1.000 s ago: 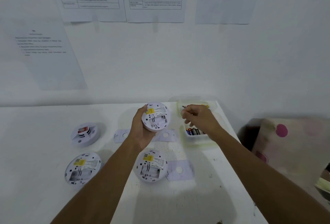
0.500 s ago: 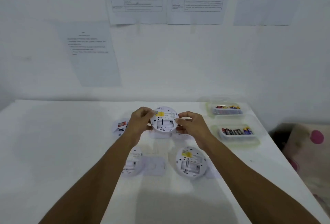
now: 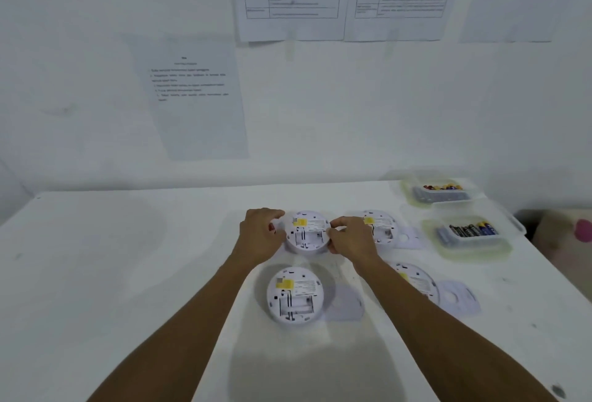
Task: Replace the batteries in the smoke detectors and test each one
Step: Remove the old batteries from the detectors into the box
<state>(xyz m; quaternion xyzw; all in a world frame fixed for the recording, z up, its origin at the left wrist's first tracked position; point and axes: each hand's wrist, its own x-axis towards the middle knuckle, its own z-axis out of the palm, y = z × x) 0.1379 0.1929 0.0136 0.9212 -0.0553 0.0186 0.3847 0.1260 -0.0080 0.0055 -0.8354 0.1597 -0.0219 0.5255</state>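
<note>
The left hand curls its fingers round the left rim of a white smoke detector, back side up (whether it rests on the bench or hangs just above, I cannot tell). The right hand pinches the opposite rim. A second detector lies nearer, between the forearms. A third detector sits beyond the right hand. Far right, two battery tubs stand well apart from both hands.

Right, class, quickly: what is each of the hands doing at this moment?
Left hand: grips the left edge of the back-up smoke detector.
Right hand: pinches the right edge of the same smoke detector.
</note>
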